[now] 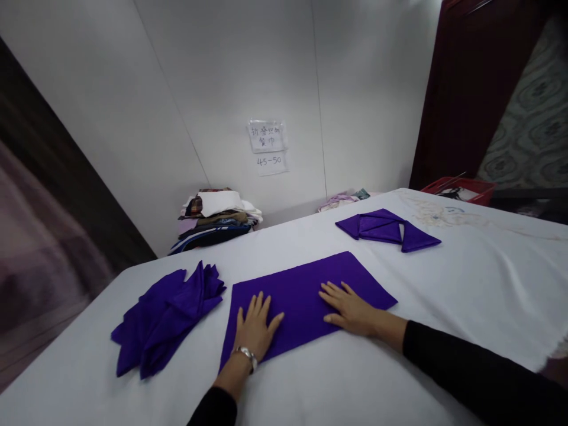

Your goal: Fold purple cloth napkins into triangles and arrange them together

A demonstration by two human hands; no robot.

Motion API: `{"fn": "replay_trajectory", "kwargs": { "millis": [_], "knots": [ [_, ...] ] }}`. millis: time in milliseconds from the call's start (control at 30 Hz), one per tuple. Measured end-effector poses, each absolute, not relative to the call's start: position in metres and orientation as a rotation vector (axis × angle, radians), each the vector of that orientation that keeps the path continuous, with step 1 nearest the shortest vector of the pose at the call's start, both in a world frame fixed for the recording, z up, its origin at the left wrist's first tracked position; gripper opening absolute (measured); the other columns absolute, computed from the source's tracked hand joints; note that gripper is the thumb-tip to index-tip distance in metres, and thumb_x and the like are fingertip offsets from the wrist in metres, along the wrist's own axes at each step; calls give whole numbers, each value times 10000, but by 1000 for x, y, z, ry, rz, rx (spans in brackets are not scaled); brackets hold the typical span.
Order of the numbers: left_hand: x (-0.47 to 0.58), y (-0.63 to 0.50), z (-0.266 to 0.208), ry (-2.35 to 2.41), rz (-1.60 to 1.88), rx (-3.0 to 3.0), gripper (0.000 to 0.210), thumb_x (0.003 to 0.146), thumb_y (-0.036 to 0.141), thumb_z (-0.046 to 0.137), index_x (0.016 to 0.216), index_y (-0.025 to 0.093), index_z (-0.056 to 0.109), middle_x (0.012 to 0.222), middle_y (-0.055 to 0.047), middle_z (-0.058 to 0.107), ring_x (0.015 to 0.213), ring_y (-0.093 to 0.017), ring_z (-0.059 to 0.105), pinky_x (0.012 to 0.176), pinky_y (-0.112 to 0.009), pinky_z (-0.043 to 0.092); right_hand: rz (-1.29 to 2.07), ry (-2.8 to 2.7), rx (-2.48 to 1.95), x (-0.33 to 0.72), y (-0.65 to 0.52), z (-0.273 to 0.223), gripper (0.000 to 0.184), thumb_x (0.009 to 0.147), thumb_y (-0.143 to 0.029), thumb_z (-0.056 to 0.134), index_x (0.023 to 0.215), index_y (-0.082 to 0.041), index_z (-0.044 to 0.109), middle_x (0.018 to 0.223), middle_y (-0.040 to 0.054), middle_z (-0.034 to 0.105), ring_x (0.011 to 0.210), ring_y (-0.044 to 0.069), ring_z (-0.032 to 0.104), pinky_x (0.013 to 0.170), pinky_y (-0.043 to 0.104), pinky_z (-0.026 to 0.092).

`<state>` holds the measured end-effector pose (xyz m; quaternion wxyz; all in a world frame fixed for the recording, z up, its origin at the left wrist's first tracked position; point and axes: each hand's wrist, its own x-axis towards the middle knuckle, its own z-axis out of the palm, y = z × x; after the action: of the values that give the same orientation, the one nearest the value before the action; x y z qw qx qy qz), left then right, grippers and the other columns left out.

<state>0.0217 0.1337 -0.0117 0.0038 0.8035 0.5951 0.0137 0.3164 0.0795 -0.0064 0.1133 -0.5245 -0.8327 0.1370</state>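
Note:
A purple cloth napkin [293, 296] lies flat on the white-covered table in front of me, in a wide rectangle with straight edges. Resting on its left part is my left hand [256, 328], palm down with the fingers spread. My right hand [348, 307] lies flat on its right part, fingers apart and pointing left. Neither hand grips anything. To the left is a loose, crumpled heap of purple cloth [166, 319]. Farther back on the right sits a purple napkin folded into a shape with pointed ends [381, 229].
The white tablecloth [448, 290] has faint embroidery at its far right. Behind the table stand a stack of folded clothes [217, 216] and a smaller cloth pile [339, 200]. A red basket [481, 190] is at the back right. Handwritten paper signs [268, 145] hang on the wall.

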Motion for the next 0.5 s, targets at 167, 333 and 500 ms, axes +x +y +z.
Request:
{"fn": "replay_trajectory", "kwargs": {
  "millis": [167,333,500],
  "knots": [
    [-3,111,-12,1914,-8,2430,614,847,525,282,1377,215,266,1471,-70,181,1351,-245,126,1056,-510,126,354,-2369,-1713,356,61,-12,637,853,-604,281,1392,-266,238,1466,65,179,1340,257,111,1057,494,61],
    [-48,107,-7,2042,-50,2358,456,875,370,297,1309,274,396,1457,-55,242,1345,-249,149,1034,-529,154,196,-2220,-2016,423,51,-22,622,864,-585,249,1382,-241,273,1454,73,217,1333,253,149,1045,519,116],
    [-48,85,-4,2200,136,2292,462,862,420,343,1267,229,454,1411,-78,346,1323,-244,225,1048,-501,164,93,-2117,-2082,419,31,-20,605,864,-553,284,1371,-222,304,1444,99,240,1329,260,165,1037,538,129]
  ]
}}
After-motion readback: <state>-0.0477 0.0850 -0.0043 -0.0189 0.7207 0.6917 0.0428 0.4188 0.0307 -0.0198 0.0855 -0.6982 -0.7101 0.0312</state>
